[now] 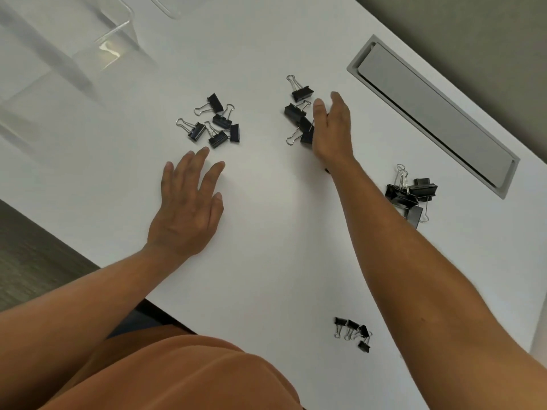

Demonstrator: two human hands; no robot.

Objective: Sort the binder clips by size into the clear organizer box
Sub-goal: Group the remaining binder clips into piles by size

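- Nearest the camera, an orange garment (177, 377) is filling the bottom of the view, and two bare forearms are reaching out from it over a white table (266, 247).
- Near the table's front edge, just left of the right forearm, a group of the smallest binder clips (353, 332) is lying — four black clips with wire handles, close together.
- The left hand (186, 208) is resting palm down on the table, fingers straight and spread, grasping nothing.
- To the right, beyond the right forearm, a pile of the largest clips (411, 195) is sitting in a heap, some overlapping one another.
- Just beyond the left hand's fingertips, a cluster of medium clips (214, 121) is lying — about five, touching or nearly touching.
- The right hand (331, 128) is standing on its edge with fingers straight and released, its palm side lying against another group of clips (299, 113); three or four are showing, and some are partly hidden behind the hand.
- On the right, a grey cable hatch (432, 113) is sitting recessed in the tabletop, running diagonally away.
- Farthest off, at the upper left corner, the clear organizer box (59, 48) is standing on the table — blurred, its transparent walls and dividers only partly in view. No clips are showing in the compartments that can be seen; all the clips in view are lying on the table, well apart from the box.
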